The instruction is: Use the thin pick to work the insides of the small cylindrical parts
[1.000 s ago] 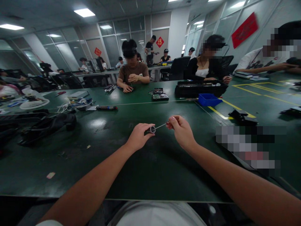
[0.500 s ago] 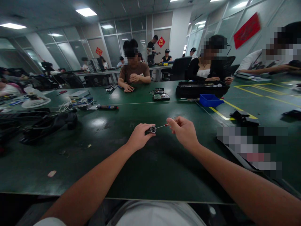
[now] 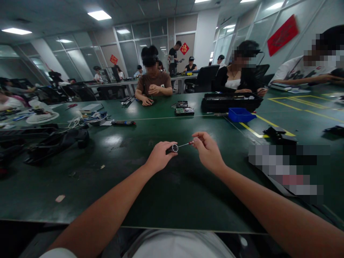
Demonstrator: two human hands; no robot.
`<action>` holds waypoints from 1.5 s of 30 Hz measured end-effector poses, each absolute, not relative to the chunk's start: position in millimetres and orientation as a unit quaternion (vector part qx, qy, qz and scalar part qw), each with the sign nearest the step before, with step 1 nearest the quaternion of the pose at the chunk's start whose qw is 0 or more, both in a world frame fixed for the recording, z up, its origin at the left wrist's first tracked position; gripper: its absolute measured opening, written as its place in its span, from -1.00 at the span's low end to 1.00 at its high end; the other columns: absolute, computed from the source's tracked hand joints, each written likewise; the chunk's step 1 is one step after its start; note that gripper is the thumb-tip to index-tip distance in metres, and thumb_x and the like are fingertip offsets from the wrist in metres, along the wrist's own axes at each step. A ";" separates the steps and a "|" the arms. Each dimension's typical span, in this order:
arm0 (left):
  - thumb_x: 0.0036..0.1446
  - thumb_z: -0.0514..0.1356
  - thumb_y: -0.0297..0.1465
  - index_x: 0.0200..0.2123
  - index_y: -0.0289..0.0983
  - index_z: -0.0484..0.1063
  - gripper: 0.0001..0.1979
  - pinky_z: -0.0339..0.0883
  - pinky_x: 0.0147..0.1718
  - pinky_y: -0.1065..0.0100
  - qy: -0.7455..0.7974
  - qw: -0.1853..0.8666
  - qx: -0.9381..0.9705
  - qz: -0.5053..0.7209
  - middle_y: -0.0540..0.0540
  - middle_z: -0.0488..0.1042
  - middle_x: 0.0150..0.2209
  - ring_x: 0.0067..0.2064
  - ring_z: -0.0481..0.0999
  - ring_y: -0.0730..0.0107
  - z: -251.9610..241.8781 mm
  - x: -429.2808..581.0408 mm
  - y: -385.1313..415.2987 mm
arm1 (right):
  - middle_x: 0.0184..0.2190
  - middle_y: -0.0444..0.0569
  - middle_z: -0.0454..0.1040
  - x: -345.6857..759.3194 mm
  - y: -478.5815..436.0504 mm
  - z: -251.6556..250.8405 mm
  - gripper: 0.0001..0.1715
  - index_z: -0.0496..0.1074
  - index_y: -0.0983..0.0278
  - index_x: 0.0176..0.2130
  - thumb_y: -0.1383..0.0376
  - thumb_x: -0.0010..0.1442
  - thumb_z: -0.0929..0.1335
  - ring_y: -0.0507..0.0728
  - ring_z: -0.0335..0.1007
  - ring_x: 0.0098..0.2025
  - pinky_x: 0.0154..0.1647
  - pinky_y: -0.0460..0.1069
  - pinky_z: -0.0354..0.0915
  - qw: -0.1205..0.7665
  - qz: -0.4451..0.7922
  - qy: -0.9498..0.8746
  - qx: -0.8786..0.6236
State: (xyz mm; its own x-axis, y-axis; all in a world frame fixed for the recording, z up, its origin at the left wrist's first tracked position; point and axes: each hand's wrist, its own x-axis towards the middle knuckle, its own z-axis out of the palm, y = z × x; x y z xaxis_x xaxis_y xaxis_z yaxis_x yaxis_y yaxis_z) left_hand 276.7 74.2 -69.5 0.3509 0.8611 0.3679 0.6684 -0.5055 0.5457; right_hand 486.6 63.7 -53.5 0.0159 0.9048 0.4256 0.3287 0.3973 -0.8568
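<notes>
My left hand [image 3: 160, 156] is closed round a small dark cylindrical part [image 3: 174, 148], whose round end with a light rim faces me. From the right, my right hand [image 3: 208, 150] grips the red handle of a screwdriver [image 3: 184, 144] between thumb and fingers. Its thin metal shaft points left and its tip meets the rim side of the part; whether it sits in a screw is too small to tell. Both hands are held above the green table [image 3: 172, 200].
A blue tray [image 3: 241, 114] and a long black housing [image 3: 231, 103] lie ahead to the right. Hard drives [image 3: 184, 111] sit at the far middle, an electric screwdriver [image 3: 123, 123] to the left. Black plastic parts [image 3: 57, 143] lie far left. Co-workers sit across the table.
The fingers of my right hand have shifted on the screwdriver handle, the index finger now lifted and stretched more. My left hand and the part stay in place.
</notes>
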 end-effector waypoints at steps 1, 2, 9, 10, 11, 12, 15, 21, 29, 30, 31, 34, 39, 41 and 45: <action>0.14 0.32 -0.41 0.07 -0.19 0.46 -0.60 0.27 0.07 0.13 0.482 0.149 0.801 0.323 -0.08 0.53 -0.01 0.02 0.44 0.18 -69.1 276.4 74.2 | -0.35 -0.06 0.51 485.7 65.5 -54.8 -0.76 0.41 0.21 -0.15 0.12 0.28 0.29 0.12 0.41 -0.35 -0.30 0.05 0.31 0.543 0.300 -0.629 -0.468; 0.15 0.31 -0.41 0.08 -0.19 0.45 -0.60 0.28 0.06 0.13 0.490 0.147 0.794 0.328 -0.08 0.53 -0.02 0.01 0.45 0.18 -68.6 276.1 74.2 | -0.34 -0.05 0.51 485.1 67.7 -56.3 -0.76 0.41 0.21 -0.16 0.12 0.26 0.32 0.13 0.43 -0.31 -0.24 0.07 0.34 0.557 0.331 -0.609 -0.458; 0.18 0.29 -0.39 0.09 -0.15 0.44 -0.62 0.20 0.14 0.07 0.442 0.108 0.826 0.333 -0.08 0.51 0.05 0.09 0.41 0.19 -65.4 271.6 75.8 | -0.58 -0.14 0.32 494.8 90.9 -63.6 -0.69 0.37 0.20 -0.43 0.05 0.21 0.34 0.09 0.30 -0.52 -0.21 0.16 0.44 0.566 0.562 -0.443 -0.410; 0.18 0.30 -0.39 0.08 -0.15 0.44 -0.62 0.20 0.12 0.06 0.445 0.106 0.828 0.323 -0.07 0.51 0.04 0.08 0.42 0.19 -65.8 270.9 76.5 | -0.56 -0.12 0.35 496.4 93.1 -64.4 -0.70 0.38 0.21 -0.42 0.06 0.19 0.36 0.09 0.31 -0.51 -0.22 0.15 0.44 0.573 0.553 -0.442 -0.412; 0.18 0.30 -0.39 0.07 -0.15 0.44 -0.62 0.20 0.11 0.05 0.450 0.106 0.829 0.314 -0.07 0.52 0.03 0.07 0.43 0.19 -66.4 270.3 77.1 | -0.54 -0.11 0.37 497.5 94.5 -65.2 -0.71 0.39 0.21 -0.42 0.06 0.17 0.38 0.09 0.32 -0.50 -0.24 0.14 0.44 0.580 0.539 -0.443 -0.420; 0.17 0.30 -0.39 0.07 -0.15 0.45 -0.62 0.20 0.10 0.05 0.455 0.107 0.829 0.307 -0.07 0.53 0.02 0.06 0.43 0.19 -66.9 270.1 77.6 | -0.51 -0.09 0.40 497.9 95.3 -66.1 -0.70 0.39 0.21 -0.40 0.05 0.15 0.39 0.10 0.34 -0.48 -0.26 0.12 0.43 0.588 0.520 -0.448 -0.428; 0.16 0.31 -0.40 0.07 -0.15 0.45 -0.62 0.20 0.09 0.07 0.461 0.102 0.828 0.303 -0.06 0.53 0.02 0.05 0.44 0.20 -67.6 271.0 78.0 | -0.47 -0.08 0.44 496.6 95.0 -68.5 -0.65 0.41 0.22 -0.38 -0.01 0.12 0.41 0.10 0.37 -0.44 -0.30 0.07 0.40 0.605 0.472 -0.465 -0.441; 0.15 0.32 -0.40 0.08 -0.13 0.45 -0.60 0.18 0.12 0.06 0.467 0.094 0.824 0.308 -0.07 0.52 0.03 0.06 0.43 0.19 -66.2 272.6 76.0 | -0.44 -0.07 0.47 491.8 87.3 -66.8 -0.64 0.42 0.23 -0.33 -0.01 0.20 0.35 0.09 0.37 -0.41 -0.32 0.04 0.33 0.580 0.421 -0.537 -0.446; 0.13 0.34 -0.40 0.06 -0.12 0.47 -0.60 0.19 0.09 0.07 0.478 0.091 0.818 0.306 -0.07 0.53 -0.01 0.02 0.43 0.19 -66.0 272.3 76.2 | -0.38 -0.03 0.52 489.0 77.1 -61.5 -0.69 0.43 0.25 -0.25 0.07 0.28 0.30 0.13 0.46 -0.34 -0.22 0.10 0.37 0.549 0.357 -0.599 -0.460; 0.13 0.34 -0.40 0.06 -0.12 0.47 -0.59 0.19 0.08 0.07 0.480 0.091 0.817 0.306 -0.07 0.52 -0.01 0.02 0.43 0.19 -66.2 272.4 76.5 | -0.38 -0.03 0.52 488.5 76.7 -61.4 -0.70 0.43 0.25 -0.25 0.07 0.29 0.29 0.13 0.46 -0.34 -0.22 0.10 0.37 0.547 0.358 -0.600 -0.462; 0.13 0.34 -0.40 0.07 -0.12 0.47 -0.59 0.19 0.08 0.07 0.481 0.090 0.817 0.305 -0.07 0.52 -0.02 0.02 0.43 0.19 -66.4 272.4 76.8 | -0.38 -0.03 0.52 488.1 76.6 -61.5 -0.70 0.42 0.25 -0.25 0.07 0.29 0.29 0.14 0.46 -0.34 -0.22 0.10 0.38 0.545 0.362 -0.599 -0.462; 0.13 0.34 -0.41 0.07 -0.12 0.47 -0.58 0.19 0.08 0.07 0.480 0.089 0.817 0.305 -0.07 0.52 -0.03 0.01 0.42 0.19 -67.4 271.8 77.8 | -0.37 -0.03 0.52 487.3 77.7 -63.2 -0.70 0.42 0.24 -0.25 0.06 0.28 0.29 0.13 0.46 -0.34 -0.21 0.10 0.39 0.544 0.376 -0.590 -0.463; 0.11 0.35 -0.41 0.07 -0.12 0.47 -0.57 0.22 0.04 0.11 0.473 0.086 0.817 0.318 -0.07 0.52 -0.06 -0.01 0.43 0.21 -69.3 270.9 79.4 | -0.37 -0.03 0.51 486.8 78.9 -64.2 -0.68 0.41 0.24 -0.25 0.04 0.25 0.31 0.11 0.44 -0.37 -0.27 0.08 0.39 0.551 0.406 -0.563 -0.463; 0.11 0.36 -0.42 0.07 -0.12 0.48 -0.57 0.23 0.03 0.12 0.472 0.084 0.817 0.321 -0.07 0.51 -0.08 -0.02 0.43 0.21 -69.6 271.2 79.8 | -0.37 -0.03 0.50 486.1 78.1 -62.9 -0.68 0.40 0.24 -0.25 0.03 0.25 0.31 0.10 0.42 -0.40 -0.33 0.06 0.38 0.546 0.415 -0.557 -0.468; 0.10 0.36 -0.43 0.05 -0.13 0.49 -0.58 0.25 0.01 0.14 0.479 0.090 0.811 0.325 -0.08 0.50 -0.09 -0.02 0.44 0.21 -69.4 272.1 79.9 | -0.38 -0.05 0.49 484.2 76.8 -61.9 -0.68 0.40 0.24 -0.25 0.04 0.25 0.31 0.08 0.39 -0.43 -0.36 0.03 0.36 0.542 0.414 -0.558 -0.473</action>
State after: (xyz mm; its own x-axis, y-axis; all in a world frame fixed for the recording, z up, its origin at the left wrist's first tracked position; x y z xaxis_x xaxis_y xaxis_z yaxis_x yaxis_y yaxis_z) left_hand 272.1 79.9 -69.4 0.3303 0.8348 0.4405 0.7177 -0.5253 0.4572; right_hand 484.2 76.8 -61.9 0.0345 0.9766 0.2121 0.0788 0.2089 -0.9748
